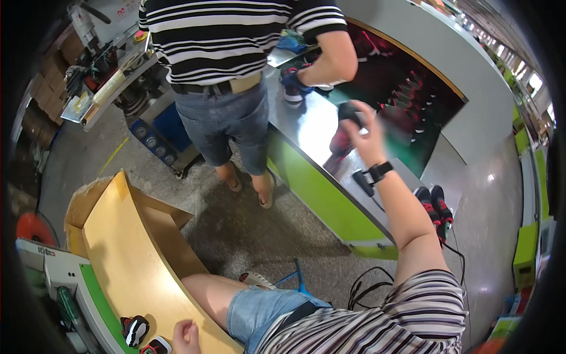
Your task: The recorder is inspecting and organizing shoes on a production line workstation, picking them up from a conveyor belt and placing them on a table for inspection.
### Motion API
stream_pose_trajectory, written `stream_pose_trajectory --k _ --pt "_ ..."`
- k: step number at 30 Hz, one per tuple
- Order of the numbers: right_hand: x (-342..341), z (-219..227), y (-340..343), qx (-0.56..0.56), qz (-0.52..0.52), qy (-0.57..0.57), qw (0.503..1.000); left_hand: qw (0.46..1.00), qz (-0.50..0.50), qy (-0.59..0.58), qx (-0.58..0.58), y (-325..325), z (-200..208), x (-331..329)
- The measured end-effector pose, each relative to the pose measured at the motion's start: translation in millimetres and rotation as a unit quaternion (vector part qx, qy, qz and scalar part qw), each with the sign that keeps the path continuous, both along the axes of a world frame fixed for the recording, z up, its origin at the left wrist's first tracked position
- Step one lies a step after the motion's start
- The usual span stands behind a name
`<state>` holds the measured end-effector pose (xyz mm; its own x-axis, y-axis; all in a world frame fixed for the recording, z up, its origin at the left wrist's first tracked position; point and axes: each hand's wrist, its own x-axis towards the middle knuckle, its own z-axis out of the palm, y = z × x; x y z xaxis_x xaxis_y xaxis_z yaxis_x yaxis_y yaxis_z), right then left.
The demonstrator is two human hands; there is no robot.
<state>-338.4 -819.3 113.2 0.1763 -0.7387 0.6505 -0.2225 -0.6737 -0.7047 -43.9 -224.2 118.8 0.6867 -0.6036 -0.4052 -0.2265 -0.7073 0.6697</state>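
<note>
My right arm reaches far out over the metal-topped bench with the green side. Its hand is closed on a black-and-red shoe, which is slightly blurred. On the wrist is a black strap with a small dark device. My left hand is at the bottom edge, over the light wooden table. Its fingers are curled in, and nothing shows in them. Beside it lie a black-and-white shoe and a second shoe, cut off by the frame.
A co-worker in a striped shirt stands at the bench, one hand near a dark sneaker. A pair of black-and-red shoes rests at the bench's right end. Black cables run beside me. A dark panel backs the bench.
</note>
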Motion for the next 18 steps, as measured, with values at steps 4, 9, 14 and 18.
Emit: stream_pose_trajectory --k 4,9,14,18 --pt "86 23 102 0.228 0.357 0.011 0.906 0.992 -0.018 0.046 -0.116 -73 -18 -11" --pt "190 9 236 0.333 0.669 0.061 0.662 0.885 0.008 0.154 -0.439 -128 -19 -29" --pt "219 -45 280 0.128 0.600 0.271 0.742 0.783 0.243 0.462 -0.337 -106 -64 -23" --pt "173 -74 288 0.519 0.668 0.210 0.489 0.619 0.381 0.552 -0.408 -77 -114 -42"
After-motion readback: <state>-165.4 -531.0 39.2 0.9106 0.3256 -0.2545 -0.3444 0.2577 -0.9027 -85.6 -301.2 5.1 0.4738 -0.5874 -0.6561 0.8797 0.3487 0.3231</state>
